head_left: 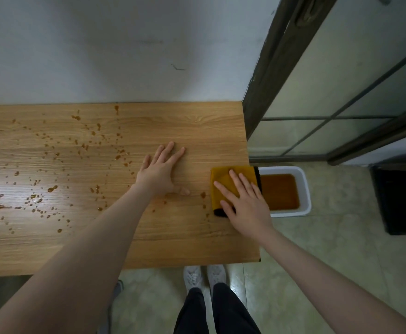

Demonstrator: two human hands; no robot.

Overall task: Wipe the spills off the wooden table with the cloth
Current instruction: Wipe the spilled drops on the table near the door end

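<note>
my right hand [244, 203] lies flat with the fingers straight and a little spread, pressing down on the cloth [228, 186], not gripping it. the cloth sits at the right edge of the wooden table [185, 237], folded into a thick square, mustard yellow on top with a black layer showing along its right side and near corner. it looks soft and nappy, the kind that soaks.

my left hand [162, 172] rests open on bare wood just left of the cloth, fingers fanned and holding nothing.

the risks, as i judge them: the cloth overhangs the edge slightly, so a push to the right could tip it into the white tub [303, 189] on the floor below, which holds brown liquid. pressing with a flat palm may also let the cloth slide out from under me on slick laminate. a few brown drops [203, 195] lie just beside the cloth, but most of the spills [52, 189] are scattered well off to the left, some as small beads and some as longer smears; a single wide sweep could drag them into streaks along the grain or flick them over the near edge toward my shoes [204, 277]. my left palm could smear nearby drops.

the tabletop is smooth, glossy, pale wood grain with a square corner.
</note>
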